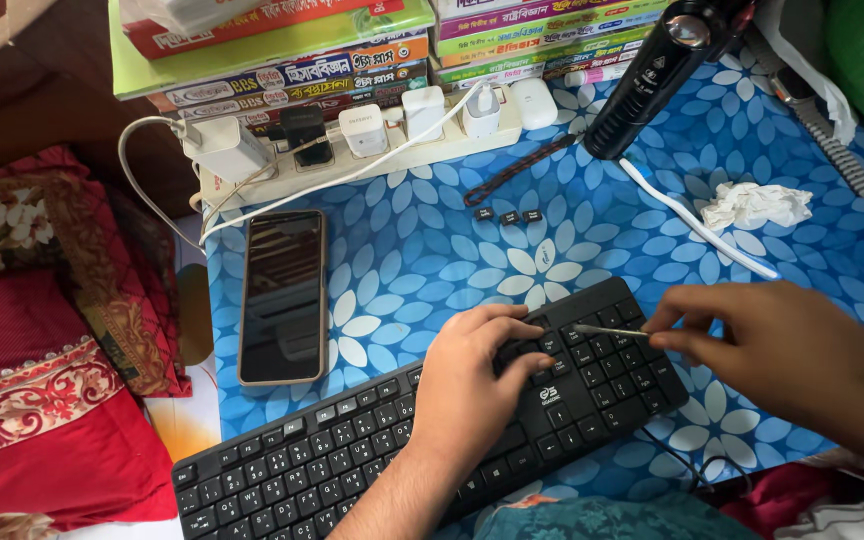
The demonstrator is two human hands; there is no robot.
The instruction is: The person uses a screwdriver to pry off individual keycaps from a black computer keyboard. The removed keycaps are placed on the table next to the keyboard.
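Black keyboard (372,455), lying slantwise across the near part of the surface (422,250), from 7 o'clock up toward 3 o'clock. Left hand (472,385) resting palm-down on its right half, fingers curled, fingertips pressed to the keys beside the number block, gripping nothing. Right hand (782,350) at 3 o'clock, just past the keyboard's far corner, thumb and fingers pinched closed on a thin metal tool (607,330); tool tip pointing toward 9 o'clock, touching a key near the upper edge, just beside the left fingertips.

Farther out, at 12 o'clock from the hands, three small black keycaps (508,215) lying loose in a row on the blue flowered cloth. Above them a dark beaded strap (517,170). At 1 o'clock, a white toothbrush (697,222) lying aslant, with a crumpled white tissue (757,205) just beside it. Beyond that a black cylindrical torch (657,75), tilted.

At 9 o'clock from the left hand, a smartphone (283,296) lying flat, screen dark, near the keyboard but apart from it. Past it, toward 11 o'clock, a white power strip (352,165) full of chargers, a white cable looping from it. Behind the strip, stacked books (292,60). At far 9 o'clock, off the surface, red patterned fabric (42,400).
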